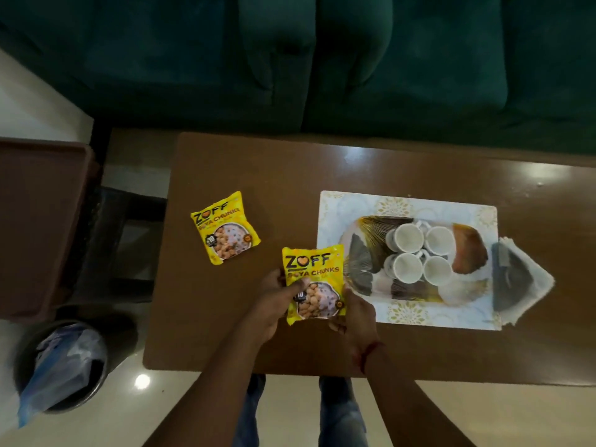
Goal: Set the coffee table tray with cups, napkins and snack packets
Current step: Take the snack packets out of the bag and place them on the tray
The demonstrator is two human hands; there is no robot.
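Nearest, two bare forearms reaching in over the near edge of a brown coffee table (225, 317). Left hand (274, 304) clamped on a yellow snack packet (311, 279), thumb across the printed front, fingers tucked behind. Right hand (354, 314) pinching the same packet at its lower right edge. Packet held face up, low over the tabletop, top right corner just reaching a white placemat (354, 204). Two-handed hold probably meant to keep the puffy bag flat for the short carry rightward.

Just beyond, on the placemat, a patterned tray (358, 262) with four white cups (409, 238) clustered upright at its middle, handles touching. Cups filling the centre, so likely room for packets only at the tray's bare ends. Folded napkins (516, 279) at the tray's right end, hanging past the placemat; on the rim or just beside it, impossible to tell.

Further left on the bare table, well apart from the tray, a second packet (224, 228) lying face up, not yet collected.

On the floor to the left, a waste bin (61, 366) with a plastic liner, and a dark side table (38, 221). Farthest back, a green sofa (290, 59).
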